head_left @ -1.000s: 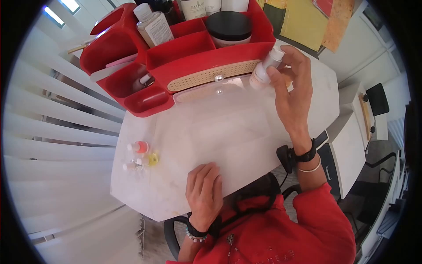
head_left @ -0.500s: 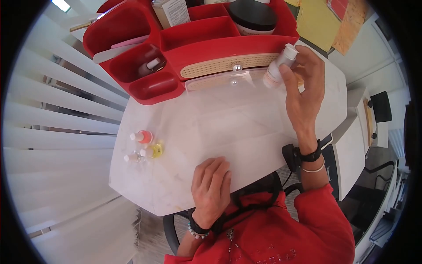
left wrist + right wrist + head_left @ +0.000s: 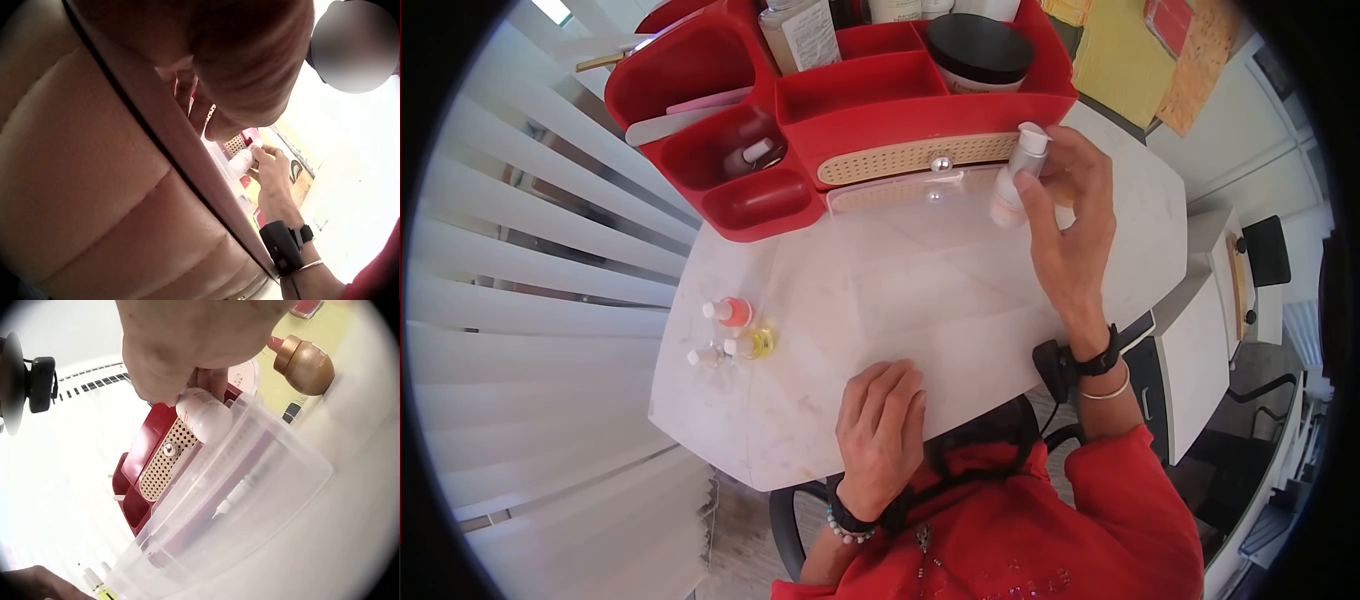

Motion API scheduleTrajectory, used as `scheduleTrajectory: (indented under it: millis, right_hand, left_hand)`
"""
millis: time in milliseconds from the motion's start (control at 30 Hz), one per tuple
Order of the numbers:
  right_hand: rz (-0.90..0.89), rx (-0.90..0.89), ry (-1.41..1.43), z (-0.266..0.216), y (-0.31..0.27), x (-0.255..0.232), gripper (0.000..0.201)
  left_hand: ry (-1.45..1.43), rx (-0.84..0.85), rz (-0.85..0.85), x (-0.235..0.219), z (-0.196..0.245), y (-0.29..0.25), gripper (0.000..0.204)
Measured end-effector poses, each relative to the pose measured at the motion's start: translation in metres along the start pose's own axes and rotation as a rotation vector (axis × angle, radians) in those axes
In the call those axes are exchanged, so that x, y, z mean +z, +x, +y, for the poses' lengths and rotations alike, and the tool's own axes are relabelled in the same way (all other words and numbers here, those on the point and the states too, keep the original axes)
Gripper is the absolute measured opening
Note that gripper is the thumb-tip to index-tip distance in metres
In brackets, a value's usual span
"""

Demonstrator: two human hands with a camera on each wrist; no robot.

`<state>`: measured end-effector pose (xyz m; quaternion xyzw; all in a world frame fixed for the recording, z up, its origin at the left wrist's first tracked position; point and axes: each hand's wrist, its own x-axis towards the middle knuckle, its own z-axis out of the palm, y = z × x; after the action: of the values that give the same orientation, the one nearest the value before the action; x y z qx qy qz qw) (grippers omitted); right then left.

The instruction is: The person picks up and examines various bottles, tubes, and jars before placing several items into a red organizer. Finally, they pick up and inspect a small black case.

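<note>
White bottle (image 3: 1007, 193), pinched by the right hand (image 3: 1072, 232), had tipped more upright, one o'clock from the loose-fingered left hand (image 3: 881, 428). Positioning seemed unfinished.

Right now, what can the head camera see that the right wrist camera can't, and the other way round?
Only the head view shows the red shirt and the white pump top. Only the right wrist view shows the underside of the pump bottle, and the round gold bottle clearly. Both show the right hand gripping the pump bottle, the red organizer and the see-through bin.
</note>
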<state>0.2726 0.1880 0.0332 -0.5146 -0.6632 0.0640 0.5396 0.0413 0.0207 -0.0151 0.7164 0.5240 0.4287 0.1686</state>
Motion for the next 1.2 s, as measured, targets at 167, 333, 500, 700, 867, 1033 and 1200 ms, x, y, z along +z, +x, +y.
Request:
scheduleTrajectory:
  millis: [167, 333, 500, 700, 867, 1033, 1200]
  right_hand:
    - [-0.038, 0.002, 0.023, 0.0042, -0.0044, 0.0007, 0.051]
    - [-0.053, -0.01, 0.026, 0.0018, -0.0033, -0.0004, 0.048]
    - [-0.065, -0.004, 0.038, -0.0008, -0.0036, -0.0005, 0.047]
    - [-0.081, 0.028, 0.045, -0.0007, -0.005, -0.0002, 0.045]
    - [-0.059, 0.02, 0.056, -0.0006, -0.0068, 0.0007, 0.044]
    - [-0.062, 0.04, 0.068, -0.0037, -0.0071, 0.0005, 0.044]
    - [-0.044, 0.062, 0.09, 0.0007, -0.0086, -0.0015, 0.042]
  left_hand:
    - [0.007, 0.004, 0.0, 0.0002, 0.0023, -0.0008, 0.03]
    - [0.02, 0.0, -0.002, 0.001, 0.0033, -0.0005, 0.031]
    - [0.021, 0.004, 0.005, 0.0008, 0.0038, -0.0011, 0.03]
    - [0.015, 0.011, 0.014, 0.0005, 0.0048, 0.0006, 0.029]
    - [0.016, 0.019, 0.011, -0.0009, 0.0054, 0.001, 0.028]
    - [0.022, 0.025, 0.014, 0.0009, 0.0033, -0.0007, 0.028]
    - [0.021, 0.03, 0.021, 0.0005, 0.0047, -0.0015, 0.029]
